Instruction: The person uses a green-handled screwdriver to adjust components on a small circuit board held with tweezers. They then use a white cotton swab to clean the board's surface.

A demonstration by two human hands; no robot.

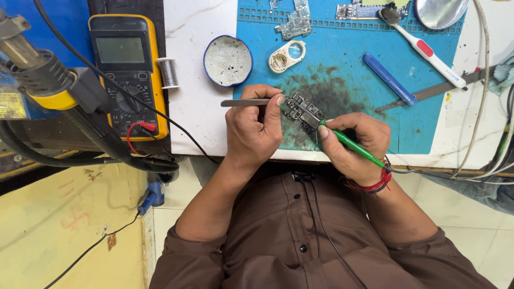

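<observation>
My left hand (252, 131) grips metal tweezers (247, 103) whose handle sticks out to the left, and it steadies a small dark circuit board (304, 111) on the blue work mat (348, 59). My right hand (354, 145) holds a green-handled soldering iron (353, 143) like a pen. Its tip touches the board's right edge. A cable runs from the iron off to the right. The mat is darkly stained around the board.
A yellow multimeter (126, 69) with leads, a solder spool (169, 72) and a round flux tin (228, 60) lie left of the mat. A hot-air gun (40, 80) hangs at the left. On the mat are more boards (294, 24), a white plastic part (287, 56), a blue tool (390, 79) and a toothbrush (423, 48).
</observation>
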